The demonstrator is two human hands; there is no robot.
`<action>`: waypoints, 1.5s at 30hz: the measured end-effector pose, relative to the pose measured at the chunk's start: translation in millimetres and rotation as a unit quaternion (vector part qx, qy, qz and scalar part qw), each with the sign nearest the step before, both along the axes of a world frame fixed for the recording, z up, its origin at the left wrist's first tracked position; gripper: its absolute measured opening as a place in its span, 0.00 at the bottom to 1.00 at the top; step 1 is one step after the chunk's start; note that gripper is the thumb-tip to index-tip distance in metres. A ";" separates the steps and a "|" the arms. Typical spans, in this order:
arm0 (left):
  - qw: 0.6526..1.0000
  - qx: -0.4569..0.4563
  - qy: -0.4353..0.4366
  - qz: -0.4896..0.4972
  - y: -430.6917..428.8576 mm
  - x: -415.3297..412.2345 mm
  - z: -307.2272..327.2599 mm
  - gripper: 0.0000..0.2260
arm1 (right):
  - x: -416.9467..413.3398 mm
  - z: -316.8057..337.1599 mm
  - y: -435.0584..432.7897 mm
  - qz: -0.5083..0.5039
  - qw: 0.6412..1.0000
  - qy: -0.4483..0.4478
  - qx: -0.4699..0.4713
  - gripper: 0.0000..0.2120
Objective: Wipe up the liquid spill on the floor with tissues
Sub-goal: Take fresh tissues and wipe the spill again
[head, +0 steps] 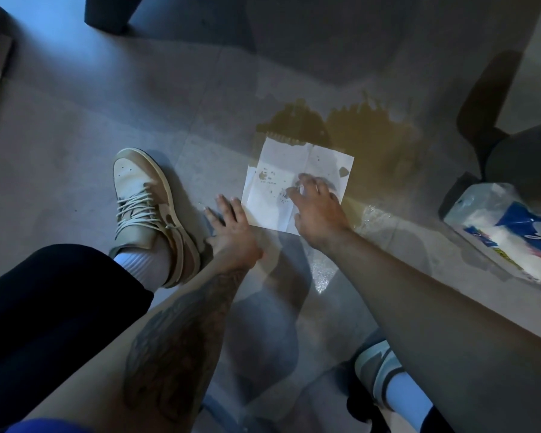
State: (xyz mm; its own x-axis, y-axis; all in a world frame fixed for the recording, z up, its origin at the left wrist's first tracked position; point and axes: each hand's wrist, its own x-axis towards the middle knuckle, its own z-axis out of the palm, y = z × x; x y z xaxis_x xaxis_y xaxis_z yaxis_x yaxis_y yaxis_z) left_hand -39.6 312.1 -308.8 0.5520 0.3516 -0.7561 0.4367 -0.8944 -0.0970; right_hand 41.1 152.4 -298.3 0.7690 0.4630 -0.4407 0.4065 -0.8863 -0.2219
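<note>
Tissue (pixel 281 179) lies on the spill's (pixel 366 132) near edge.

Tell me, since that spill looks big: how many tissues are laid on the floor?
1: tissue at the spill's near edge, under the right hand. More stay in the pack.

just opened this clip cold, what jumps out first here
A brownish liquid spill spreads over the grey floor at upper centre. A white tissue lies flat on its near edge, spotted with soaked-through stains, with the right hand pressing on it and the left hand flat on the floor beside it.
</note>
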 end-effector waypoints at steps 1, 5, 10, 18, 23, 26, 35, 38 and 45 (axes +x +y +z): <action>1.000 -0.002 -0.001 0.002 0.4 0.3 0.0 0.62 | -0.8 -1.9 -1.6 0.010 1.000 0.011 -0.006 0.28; 1.000 -0.018 0.005 0.015 2.5 2.1 0.5 0.63 | -0.9 -7.0 -11.5 0.039 0.999 0.018 -0.017 0.31; 1.000 -0.024 -0.003 0.016 2.2 1.8 -0.7 0.63 | 5.1 -0.8 -11.8 -0.008 1.000 -0.009 -0.019 0.26; 0.999 -0.020 0.012 0.031 1.7 5.8 -3.7 0.65 | 3.9 -3.2 0.0 0.007 0.998 0.040 -0.057 0.37; 0.999 -0.035 0.006 0.039 1.8 5.4 0.1 0.64 | 6.7 -2.5 -12.6 0.008 0.998 0.027 -0.057 0.37; 0.999 -0.033 0.005 0.036 1.0 4.8 -0.8 0.64 | 5.0 -0.1 -0.9 -0.054 0.997 0.018 -0.051 0.36; 0.998 -0.020 0.025 0.047 -1.1 8.5 0.3 0.65 | -7.9 -8.9 -9.4 -0.005 0.998 0.046 -0.040 0.33; 0.999 -0.017 0.031 0.037 -0.9 8.7 1.4 0.65 | -3.9 -7.8 -21.7 -0.030 0.999 0.012 -0.032 0.34; 0.999 -0.013 0.033 0.033 -0.1 8.9 1.4 0.66 | -2.4 -4.9 0.7 -0.102 0.992 0.043 -0.058 0.31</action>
State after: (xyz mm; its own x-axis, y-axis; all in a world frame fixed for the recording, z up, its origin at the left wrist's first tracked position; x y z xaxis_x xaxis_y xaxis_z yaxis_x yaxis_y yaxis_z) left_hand -30.7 312.0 -307.4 0.4778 0.3645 -0.7992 0.4879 -0.8667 -0.1036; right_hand 38.8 153.1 -303.2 0.7986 0.2442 -0.5501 0.1998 -0.9697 -0.1405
